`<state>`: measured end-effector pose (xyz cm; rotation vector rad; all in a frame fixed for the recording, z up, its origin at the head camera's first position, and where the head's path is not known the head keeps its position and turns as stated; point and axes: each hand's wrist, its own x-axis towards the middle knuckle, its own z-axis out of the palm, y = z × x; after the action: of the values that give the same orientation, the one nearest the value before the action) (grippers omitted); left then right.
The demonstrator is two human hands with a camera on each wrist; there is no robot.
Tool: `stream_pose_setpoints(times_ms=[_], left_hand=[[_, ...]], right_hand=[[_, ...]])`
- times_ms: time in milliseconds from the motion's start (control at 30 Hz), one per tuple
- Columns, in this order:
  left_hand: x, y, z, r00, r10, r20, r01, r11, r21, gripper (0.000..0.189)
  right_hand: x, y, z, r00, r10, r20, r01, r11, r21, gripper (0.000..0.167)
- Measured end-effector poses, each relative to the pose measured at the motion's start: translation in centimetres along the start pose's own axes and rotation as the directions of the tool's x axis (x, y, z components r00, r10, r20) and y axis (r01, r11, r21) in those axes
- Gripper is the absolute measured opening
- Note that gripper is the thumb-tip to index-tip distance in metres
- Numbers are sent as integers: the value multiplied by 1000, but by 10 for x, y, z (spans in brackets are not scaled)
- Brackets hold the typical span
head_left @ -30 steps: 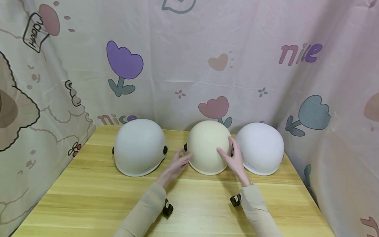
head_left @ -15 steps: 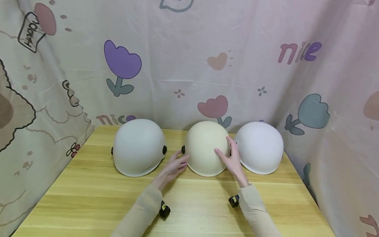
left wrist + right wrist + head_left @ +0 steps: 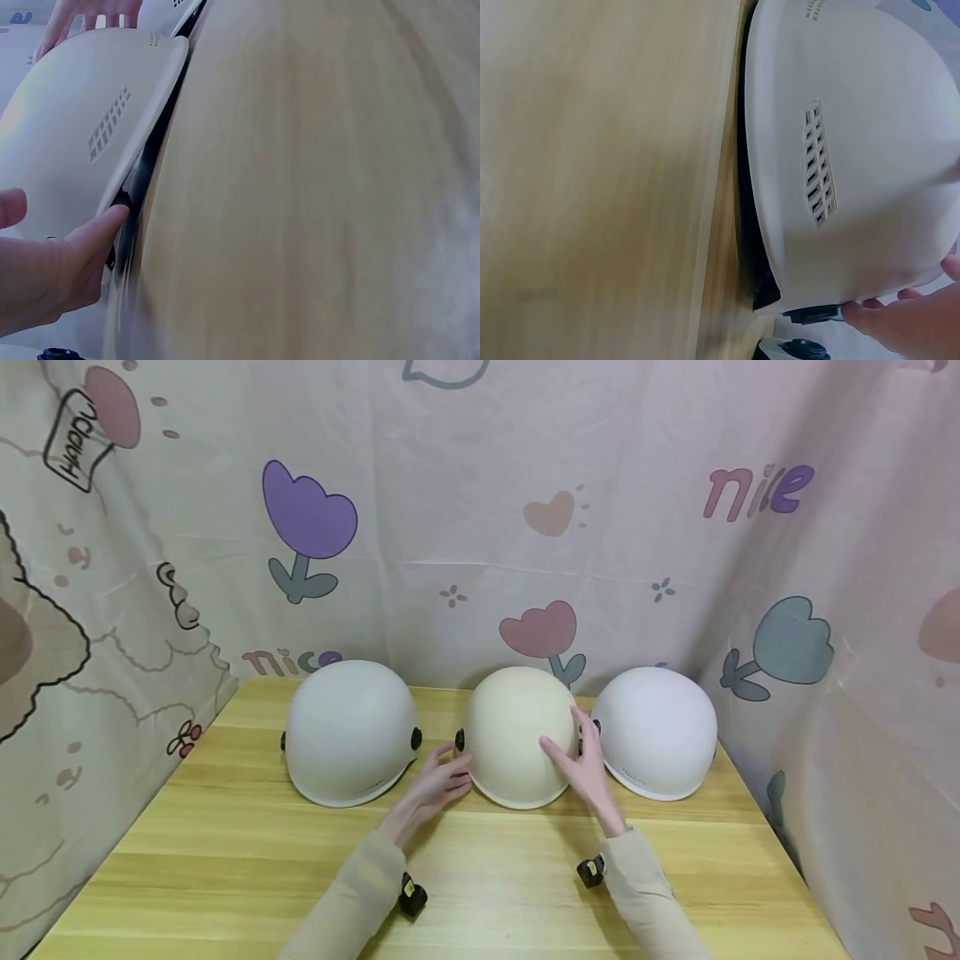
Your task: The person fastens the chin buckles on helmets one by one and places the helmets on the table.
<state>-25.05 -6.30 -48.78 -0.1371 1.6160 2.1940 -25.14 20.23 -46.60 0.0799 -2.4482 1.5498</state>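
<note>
A cream helmet (image 3: 521, 727) sits dome up on the wooden table, between two other helmets. At its lower left side is my left hand (image 3: 433, 783), fingers extended against the shell near the rim; in the left wrist view that hand (image 3: 52, 266) has a finger at the rim. My right hand (image 3: 587, 768) rests on the right side, thumb spread on the front and fingers largely straight along the side. Slanted vent holes (image 3: 820, 161) show on the shell in the right wrist view. The far side of the helmet is hidden.
A greyish-white helmet (image 3: 349, 727) with black side knobs stands at left. A white helmet (image 3: 657, 727) stands close at right. Behind the wooden table (image 3: 495, 893) hangs a printed curtain (image 3: 450, 477). Small black cameras (image 3: 412, 896) sit at the cuffs.
The cream helmet has shifted slightly left and nearer, both hands moving with it. The gap to the white helmet has widened, showing its left knob. The head view has drifted slightly.
</note>
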Motion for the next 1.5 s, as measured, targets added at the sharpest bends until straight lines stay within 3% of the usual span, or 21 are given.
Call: stream_pose_setpoints(times_ms=[200, 533, 800, 1133, 1300, 1500], left_hand=[[-3, 0, -1, 1000, 12, 0, -12, 1000, 22, 86], [-3, 1, -4, 999, 30, 40, -33, 996, 79, 64], [-8, 4, -6, 995, 84, 56, -91, 988, 125, 66], [-13, 6, -7, 985, 159, 59, -166, 975, 147, 66], [-13, 6, -8, 977, 210, 46, -214, 969, 124, 70], [-13, 7, -8, 954, 296, 55, -300, 949, 93, 72]], right_hand=[[-1, 0, -1, 1000, 9, -3, -8, 998, 60, 85], [-2, 1, 0, 1000, 17, 14, -18, 993, 116, 82], [-2, -2, 2, 999, 30, 28, -34, 983, 179, 84], [-5, -3, 5, 999, 26, 21, -29, 986, 165, 80], [-6, -6, 6, 1000, 23, 21, -26, 987, 160, 80], [-5, -9, 6, 999, 25, 22, -28, 987, 159, 80]])
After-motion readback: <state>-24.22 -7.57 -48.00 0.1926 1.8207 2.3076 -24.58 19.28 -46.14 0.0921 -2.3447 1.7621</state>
